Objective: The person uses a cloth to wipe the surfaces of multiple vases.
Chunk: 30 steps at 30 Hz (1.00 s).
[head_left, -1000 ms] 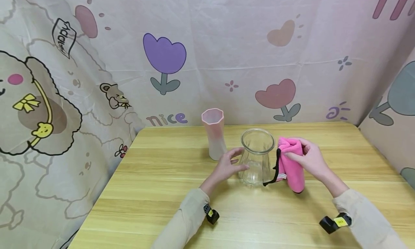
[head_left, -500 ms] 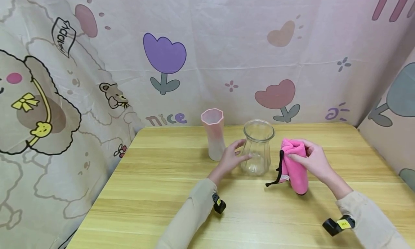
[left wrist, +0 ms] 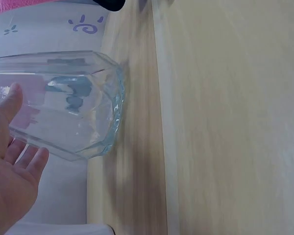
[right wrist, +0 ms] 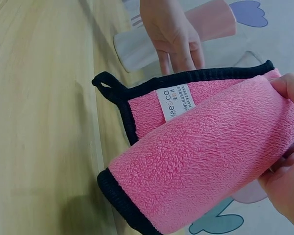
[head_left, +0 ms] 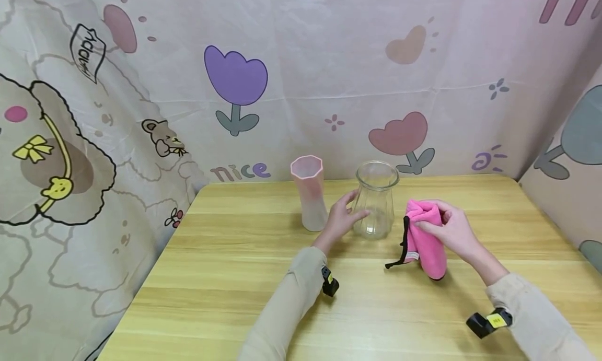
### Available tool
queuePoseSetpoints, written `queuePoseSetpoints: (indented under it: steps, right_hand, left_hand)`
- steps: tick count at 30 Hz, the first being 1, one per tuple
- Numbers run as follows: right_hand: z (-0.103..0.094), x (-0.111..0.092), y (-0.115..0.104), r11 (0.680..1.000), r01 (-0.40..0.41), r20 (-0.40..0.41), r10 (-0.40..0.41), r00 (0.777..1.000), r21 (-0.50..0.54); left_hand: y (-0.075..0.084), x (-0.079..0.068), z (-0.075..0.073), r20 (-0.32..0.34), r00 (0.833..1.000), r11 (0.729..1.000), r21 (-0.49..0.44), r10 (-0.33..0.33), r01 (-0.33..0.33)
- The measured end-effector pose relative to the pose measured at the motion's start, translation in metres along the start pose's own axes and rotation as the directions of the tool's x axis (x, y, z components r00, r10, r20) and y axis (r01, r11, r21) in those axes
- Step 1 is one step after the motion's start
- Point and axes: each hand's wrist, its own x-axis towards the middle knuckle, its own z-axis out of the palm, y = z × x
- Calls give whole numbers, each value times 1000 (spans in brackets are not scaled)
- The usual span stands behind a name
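A clear glass vase (head_left: 373, 207) with a flared rim stands upright near the middle of the table. My left hand (head_left: 342, 217) grips its left side, with the thumb across the near face and the fingers behind, as the left wrist view also shows on the ribbed glass (left wrist: 83, 112). To the right, my right hand (head_left: 453, 230) pinches the top of a folded pink towel (head_left: 427, 243). The towel hangs down, and in the right wrist view its black edging, hanging loop (right wrist: 110, 87) and white label (right wrist: 175, 102) show.
Just behind my left hand stands a pink-to-white vase (head_left: 310, 199) with a faceted rim. The wooden table (head_left: 226, 277) ends at a printed cloth backdrop (head_left: 301, 63), which also runs along both sides.
My left hand has moved the glass vase away from me, toward the back of the table and slightly right. The right hand with the towel has hardly shifted.
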Motion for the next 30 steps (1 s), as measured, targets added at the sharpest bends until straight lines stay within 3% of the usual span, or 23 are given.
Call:
queuePoseSetpoints:
  steps: [14,16,22,25,30]
  right_hand:
    - [6,1,6,1000,14,21,-14,1000,-21]
    - [7,1,6,1000,12,22,-11,1000,-23]
    - [9,3,7,1000,1,18,-1,1000,-25]
    - [9,3,8,999,2,18,-1,1000,-37]
    - [8,3,6,999,-6,21,6,1000,-40]
  left_hand:
    - [4,10,4,-3,1000,994,111,19,-19]
    - [4,9,4,-9,1000,986,163,16,-14]
    - [0,1,3,-39,999,939,345,2,12]
    - [-1,-6,1,-40,999,928,372,16,0]
    - [0,-18,-6,-32,999,933,358,35,-22]
